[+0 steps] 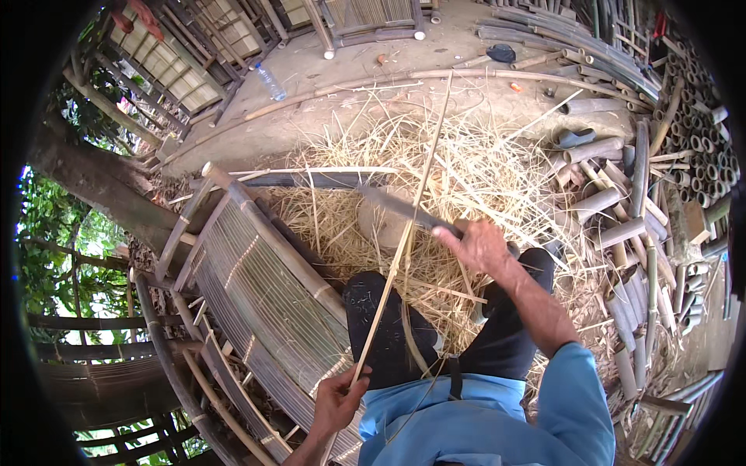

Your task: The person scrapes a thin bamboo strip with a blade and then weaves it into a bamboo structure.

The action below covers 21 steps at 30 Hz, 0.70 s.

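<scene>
A long, thin bamboo strip (386, 291) runs up and away from my lap, slanting slightly right. Near its lower end my left hand (339, 400) is closed around it, beside my left thigh. In my right hand (479, 247), above my knees, is a long-bladed knife (396, 204). Its dark blade points left and crosses the strip; whether the edge touches it I cannot tell. Beneath the blade stands a round wooden chopping block (382, 227) amid pale shavings. Another curved strip (412, 342) hangs between my legs.
A slatted bamboo bench (268, 272) stands close on my left. Bamboo shavings (482, 167) heap in front. Cut bamboo pieces (622, 225) lie on the right, with stacked poles (559, 43) behind. A bamboo pole (342, 88) crosses the ground ahead, near a plastic bottle (270, 82).
</scene>
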Each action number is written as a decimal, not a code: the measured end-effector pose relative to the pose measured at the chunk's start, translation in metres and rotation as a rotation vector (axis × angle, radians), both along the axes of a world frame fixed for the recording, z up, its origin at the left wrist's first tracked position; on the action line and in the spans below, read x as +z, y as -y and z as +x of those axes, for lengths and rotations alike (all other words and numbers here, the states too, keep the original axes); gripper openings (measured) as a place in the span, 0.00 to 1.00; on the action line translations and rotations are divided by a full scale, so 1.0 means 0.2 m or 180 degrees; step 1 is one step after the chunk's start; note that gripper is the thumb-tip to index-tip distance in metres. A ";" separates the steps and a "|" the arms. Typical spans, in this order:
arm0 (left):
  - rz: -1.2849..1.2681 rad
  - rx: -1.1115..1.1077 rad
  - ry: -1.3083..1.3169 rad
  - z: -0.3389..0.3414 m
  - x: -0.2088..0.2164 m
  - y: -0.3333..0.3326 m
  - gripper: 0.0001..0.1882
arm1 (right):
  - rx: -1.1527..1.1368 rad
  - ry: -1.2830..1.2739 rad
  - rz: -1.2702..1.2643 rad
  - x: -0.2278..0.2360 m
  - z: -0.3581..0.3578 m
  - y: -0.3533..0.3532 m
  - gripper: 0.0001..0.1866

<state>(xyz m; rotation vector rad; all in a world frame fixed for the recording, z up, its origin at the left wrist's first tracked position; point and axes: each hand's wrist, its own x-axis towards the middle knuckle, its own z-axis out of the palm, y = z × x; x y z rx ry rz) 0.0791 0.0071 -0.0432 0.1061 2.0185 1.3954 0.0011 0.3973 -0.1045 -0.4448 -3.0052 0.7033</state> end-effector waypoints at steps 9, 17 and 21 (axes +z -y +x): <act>0.0024 0.0011 -0.0609 0.21 0.05 0.26 0.17 | 0.0003 -0.0078 -0.0037 -0.09 -0.13 -0.31 0.43; -0.0331 0.0100 -0.0251 0.34 0.04 0.47 0.15 | -0.1244 -0.0361 0.0259 0.01 -0.29 -0.79 0.34; -0.0672 -0.0256 -0.1226 0.15 -0.13 0.40 0.11 | -0.0678 -0.0817 -0.0035 0.07 -0.10 -0.53 0.38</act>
